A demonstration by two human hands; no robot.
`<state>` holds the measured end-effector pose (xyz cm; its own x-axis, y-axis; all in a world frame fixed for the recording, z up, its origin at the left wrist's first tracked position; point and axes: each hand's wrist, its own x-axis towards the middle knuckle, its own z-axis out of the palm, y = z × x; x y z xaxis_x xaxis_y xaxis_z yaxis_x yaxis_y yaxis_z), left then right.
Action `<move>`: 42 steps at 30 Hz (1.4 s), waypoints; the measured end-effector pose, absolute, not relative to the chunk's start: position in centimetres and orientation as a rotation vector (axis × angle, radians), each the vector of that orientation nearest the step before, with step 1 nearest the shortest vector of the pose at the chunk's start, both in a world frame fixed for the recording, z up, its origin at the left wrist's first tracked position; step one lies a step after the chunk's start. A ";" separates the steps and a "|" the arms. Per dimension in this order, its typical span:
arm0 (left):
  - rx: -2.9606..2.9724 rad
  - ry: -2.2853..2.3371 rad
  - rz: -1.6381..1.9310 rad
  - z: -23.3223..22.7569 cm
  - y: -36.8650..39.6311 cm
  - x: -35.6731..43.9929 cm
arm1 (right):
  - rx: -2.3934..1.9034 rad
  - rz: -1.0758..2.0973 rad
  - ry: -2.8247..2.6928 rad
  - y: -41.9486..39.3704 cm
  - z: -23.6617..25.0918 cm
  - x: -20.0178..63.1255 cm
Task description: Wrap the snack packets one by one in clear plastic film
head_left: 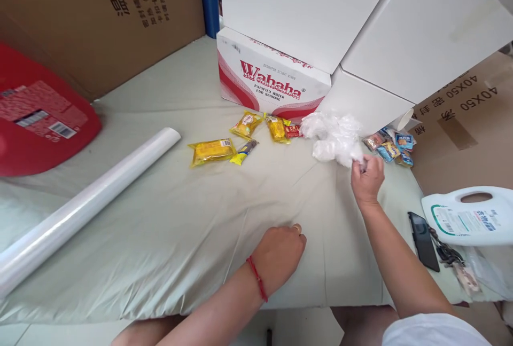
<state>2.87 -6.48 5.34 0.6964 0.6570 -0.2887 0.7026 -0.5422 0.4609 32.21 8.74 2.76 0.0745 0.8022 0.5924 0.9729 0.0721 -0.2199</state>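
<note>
My right hand (367, 179) pinches the near right edge of a crumpled heap of clear plastic bags (334, 135), which lies on the cloth. My left hand (280, 255), with a red cord bracelet at the wrist, rests curled into a fist near the front of the table. Nothing shows in it. Left of the plastic bags lie several yellow-wrapped snacks (212, 151) and a small red packet (293, 131). A pile of small snack packets (390, 146) sits just beyond my right hand.
A Wahaha water carton (272, 76) and white boxes (312, 4) stand at the back. A roll of plastic film (92, 204) and a red jug (40, 116) are at left. A phone (422, 239), keys (447, 252) and a white detergent bottle (473, 218) lie at right.
</note>
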 end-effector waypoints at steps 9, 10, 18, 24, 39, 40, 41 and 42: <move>2.365 1.026 -0.116 5.7 -6.2 3.1 | -1.389 -0.610 -1.513 10.7 7.7 29.6; 2.366 1.022 -0.116 5.6 -6.2 3.2 | -1.384 -0.644 -1.500 11.6 8.5 29.4; 2.363 1.013 -0.176 5.6 -5.6 4.0 | -1.851 -0.362 -1.924 21.5 9.8 28.8; 2.366 0.998 -0.196 5.7 -5.5 3.2 | -1.667 -0.376 -1.817 16.1 10.6 31.3; 2.314 1.052 -0.052 5.4 -6.2 2.7 | -1.679 0.230 -2.091 9.4 5.7 29.8; 2.254 1.088 -0.015 5.4 -6.2 2.7 | -1.675 0.233 -2.034 9.2 5.9 29.5; 2.167 1.129 0.060 5.5 -6.2 2.6 | -1.661 0.285 -1.936 8.7 6.2 29.1; 2.049 1.168 0.168 5.5 -6.1 2.5 | -1.629 0.390 -1.803 8.1 6.6 28.7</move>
<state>2.53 -6.13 5.55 0.5733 0.7832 -0.2406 0.6833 -0.2950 0.6679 28.66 8.10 6.56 0.0016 0.9617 0.2741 0.7621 0.1763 -0.6230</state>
